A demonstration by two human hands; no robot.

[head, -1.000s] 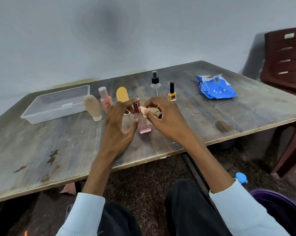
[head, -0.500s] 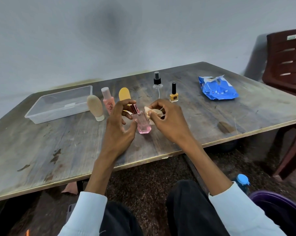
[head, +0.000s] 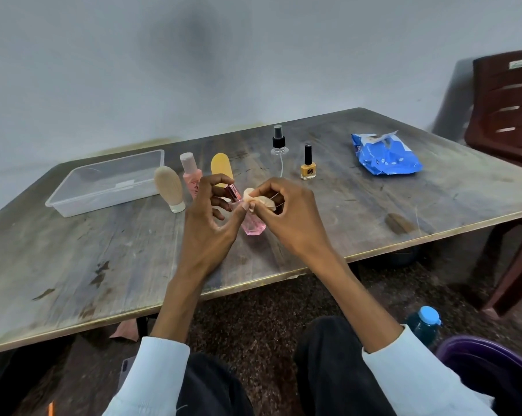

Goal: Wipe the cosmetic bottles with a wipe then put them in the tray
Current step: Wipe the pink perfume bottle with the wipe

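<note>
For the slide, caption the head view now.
Left hand holds pink bottle; right hand wipes with wipe; tray unfilled.

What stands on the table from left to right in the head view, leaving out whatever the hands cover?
Clear tray → beige bottle → pink bottle with white cap → yellow bottle → clear spray bottle → yellow nail polish → blue wipes pack.
</note>
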